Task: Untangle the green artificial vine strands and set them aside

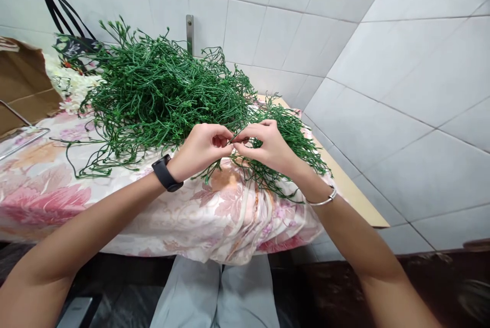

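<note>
A big heap of thin green artificial sprigs (161,88) lies on a table covered with a floral cloth (49,190). My left hand (201,149), with a black watch on its wrist, and my right hand (268,147), with a silver bangle, meet over the table's front edge. Both hands are closed in a pinch on the same thin green sprig (234,140), fingertips nearly touching. More sprigs (294,139) trail out beneath and to the right of my right hand.
A brown cardboard box (23,83) stands at the left, with white and pink artificial flowers (72,91) and a black-handled bag (67,27) behind the heap. White tiled walls close in at the back and right. The bare wooden table edge (356,195) shows on the right.
</note>
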{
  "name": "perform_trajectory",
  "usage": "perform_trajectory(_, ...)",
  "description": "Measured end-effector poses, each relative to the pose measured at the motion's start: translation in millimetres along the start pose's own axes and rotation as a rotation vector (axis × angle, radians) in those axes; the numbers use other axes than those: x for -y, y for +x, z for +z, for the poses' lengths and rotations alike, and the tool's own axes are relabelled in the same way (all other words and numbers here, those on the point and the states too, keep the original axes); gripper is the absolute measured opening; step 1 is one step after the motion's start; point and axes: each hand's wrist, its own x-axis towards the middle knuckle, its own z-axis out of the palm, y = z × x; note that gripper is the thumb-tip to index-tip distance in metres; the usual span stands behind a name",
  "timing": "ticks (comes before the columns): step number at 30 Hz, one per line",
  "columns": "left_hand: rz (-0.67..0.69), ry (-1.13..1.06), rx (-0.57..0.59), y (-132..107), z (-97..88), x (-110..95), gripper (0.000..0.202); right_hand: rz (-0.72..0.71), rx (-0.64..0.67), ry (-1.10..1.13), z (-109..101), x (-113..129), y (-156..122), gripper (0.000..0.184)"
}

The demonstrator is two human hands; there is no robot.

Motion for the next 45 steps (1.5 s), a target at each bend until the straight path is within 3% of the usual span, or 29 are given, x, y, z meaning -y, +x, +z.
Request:
perform_trajectory(6,0.138,0.216,0.077,1.3,1.7,-2.2,0.011,-0.125,0.005,-0.111,4.5,2.2,-1.1,0.013)
perform_trajectory(12,0.121,0.145,0.217,2.8,-1.8,-0.8,0.013,-0.215,-0.028,-0.317,8.8,8.1,-1.2,0.017)
perform_trajectory(17,0.215,0.092,0.145,2.9,-5.0,-0.6,0.018,-0.222,-0.070,-0.428,5.6,8.3,-0.2,0.019)
perform_trajectory(20,0.150,0.006,0.114,2.3,-7.2,-4.5,0.016,-0.160,-0.104,-0.356,-6.5,1.5,1.0,0.018)
perform_trajectory(23,0.038,-0.235,0.109,3.4,-8.8,-7.0,0.015,-0.087,-0.175,-0.301,-21.2,-12.4,1.3,0.016)
perform_trajectory(29,-0.124,-0.644,0.015,9.0,-11.6,-3.4,0.022,0.065,-0.360,-0.455,-29.5,-47.5,1.6,0.020)
perform_trajectory(34,-0.185,-0.720,-0.097,10.7,-9.6,0.6,0.022,0.107,-0.449,-0.367,-27.9,-38.9,3.5,0.026)
perform_trajectory(36,-0.191,-0.708,-0.108,10.6,-7.4,2.1,0.023,0.070,-0.401,-0.170,-26.6,-25.2,3.9,0.027)
perform_trajectory(39,-0.193,-0.651,-0.065,9.7,-3.6,3.5,0.024,0.013,-0.187,0.132,-18.5,-6.3,3.8,0.028)
perform_trajectory(42,-0.178,-0.610,0.015,8.5,-0.8,3.4,0.024,-0.010,-0.035,0.269,-6.8,1.7,3.7,0.026)
perform_trajectory(45,-0.184,-0.608,0.043,8.1,-0.9,2.7,0.025,0.000,0.023,0.340,-2.3,1.6,4.0,0.024)
